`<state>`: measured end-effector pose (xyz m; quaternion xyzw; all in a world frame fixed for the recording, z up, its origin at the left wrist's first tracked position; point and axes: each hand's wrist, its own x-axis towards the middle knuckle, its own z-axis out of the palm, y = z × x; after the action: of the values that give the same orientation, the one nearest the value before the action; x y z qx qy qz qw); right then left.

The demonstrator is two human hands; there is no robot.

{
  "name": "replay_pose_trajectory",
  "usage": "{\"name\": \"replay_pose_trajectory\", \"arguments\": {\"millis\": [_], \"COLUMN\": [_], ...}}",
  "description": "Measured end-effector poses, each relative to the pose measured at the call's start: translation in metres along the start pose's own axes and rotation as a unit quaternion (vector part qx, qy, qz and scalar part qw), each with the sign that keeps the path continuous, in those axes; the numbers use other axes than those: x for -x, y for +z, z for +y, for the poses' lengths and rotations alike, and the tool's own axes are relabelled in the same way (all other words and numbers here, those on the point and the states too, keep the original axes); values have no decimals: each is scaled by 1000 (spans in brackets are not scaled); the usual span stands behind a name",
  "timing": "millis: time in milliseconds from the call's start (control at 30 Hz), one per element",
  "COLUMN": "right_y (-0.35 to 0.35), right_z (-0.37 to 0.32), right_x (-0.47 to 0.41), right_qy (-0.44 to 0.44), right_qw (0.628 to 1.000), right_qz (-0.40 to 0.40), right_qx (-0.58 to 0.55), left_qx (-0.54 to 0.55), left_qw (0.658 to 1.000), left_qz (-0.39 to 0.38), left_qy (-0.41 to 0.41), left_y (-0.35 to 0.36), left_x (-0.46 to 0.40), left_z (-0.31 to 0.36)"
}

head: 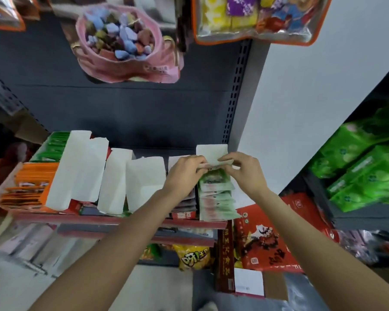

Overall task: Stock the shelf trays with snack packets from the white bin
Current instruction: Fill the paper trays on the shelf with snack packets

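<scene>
Several white card trays stand side by side on the shelf. The rightmost tray [211, 151] holds a row of green snack packets [217, 198] that reaches the front edge. My left hand [184, 173] and my right hand [243, 170] meet over the back of that row. Both pinch the top edge of the rearmost green packet [213, 176], which stands upright against the tray's white back flap. The white bin is not in view.
Other white trays [144, 180] fill the shelf to the left, beside orange packets [32, 182] and green ones [54, 144]. A pink candy bag [126, 43] hangs overhead. A red box [267, 239] sits below right. Green packs [364, 167] fill the right shelf.
</scene>
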<state>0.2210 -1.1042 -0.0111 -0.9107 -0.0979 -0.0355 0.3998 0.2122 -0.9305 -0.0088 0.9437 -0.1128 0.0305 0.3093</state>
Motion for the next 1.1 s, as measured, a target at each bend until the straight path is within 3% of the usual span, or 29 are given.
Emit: {"name": "replay_pose_trajectory", "arguments": {"millis": [200, 300, 367, 567, 733, 900, 1100], "right_y": [-2, -4, -7, -11, 14, 73, 177], "right_z": [7, 7, 1, -33, -80, -155, -272], "right_x": [-3, -2, 1, 9, 10, 18, 35], "right_qy": [17, 16, 25, 57, 25, -65, -149], "right_qw": [996, 992, 990, 995, 1000, 997, 983], "right_qz": [-50, -91, -114, -33, 0, -45, -93], "right_qx": [78, 85, 75, -71, -4, 22, 52], "left_qx": [-78, -161, -158, -101, -29, 56, 36], "left_qw": [997, 986, 987, 986, 999, 997, 990], "left_qz": [13, -19, -41, -133, -30, 48, 135], "left_qy": [15, 30, 16, 14, 4, -1, -36], "left_y": [-3, -6, -8, -27, -76, -148, -242], "left_x": [7, 10, 8, 14, 36, 89, 180], "left_z": [15, 17, 19, 12, -14, -63, -153]}}
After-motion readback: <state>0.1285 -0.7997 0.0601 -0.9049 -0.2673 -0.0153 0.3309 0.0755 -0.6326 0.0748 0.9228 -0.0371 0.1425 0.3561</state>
